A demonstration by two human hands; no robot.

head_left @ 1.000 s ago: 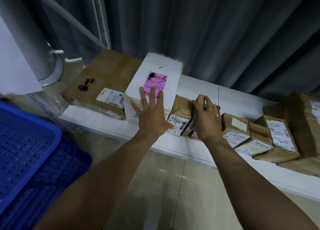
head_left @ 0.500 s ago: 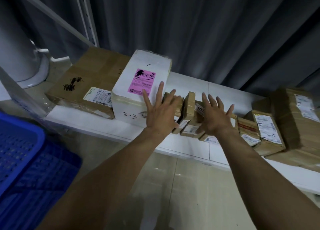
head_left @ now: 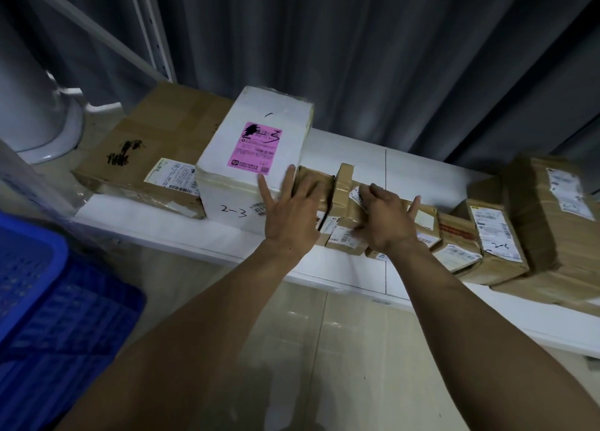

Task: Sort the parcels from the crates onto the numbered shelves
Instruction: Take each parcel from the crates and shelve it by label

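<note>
A white shelf (head_left: pixel 422 177) carries a row of parcels. A white box (head_left: pixel 259 128) with a pink label, marked 2-3 on its front, stands beside a large brown box (head_left: pixel 146 145). Right of it, several small brown parcels (head_left: pixel 344 177) stand packed on edge. My left hand (head_left: pixel 289 209) lies flat with straight fingers, touching the white box's right corner and the first small parcel. My right hand (head_left: pixel 386 216) rests on the small parcels, fingers bent over the top of one and thumb spread out to the right. More labelled brown parcels (head_left: pixel 493 229) sit further right.
A blue plastic crate (head_left: pixel 48 300) stands on the floor at lower left. A grey curtain (head_left: pixel 389 57) hangs behind the shelf, with a white shelf upright (head_left: pixel 149 24) at the back left. A white pillar base (head_left: pixel 42 115) stands far left. Tiled floor (head_left: pixel 341 349) lies below the shelf.
My left hand slid off the pink label to the white box's right corner. The small parcels were pushed together and stood upright. My right hand's spread fingers have bent over one parcel.
</note>
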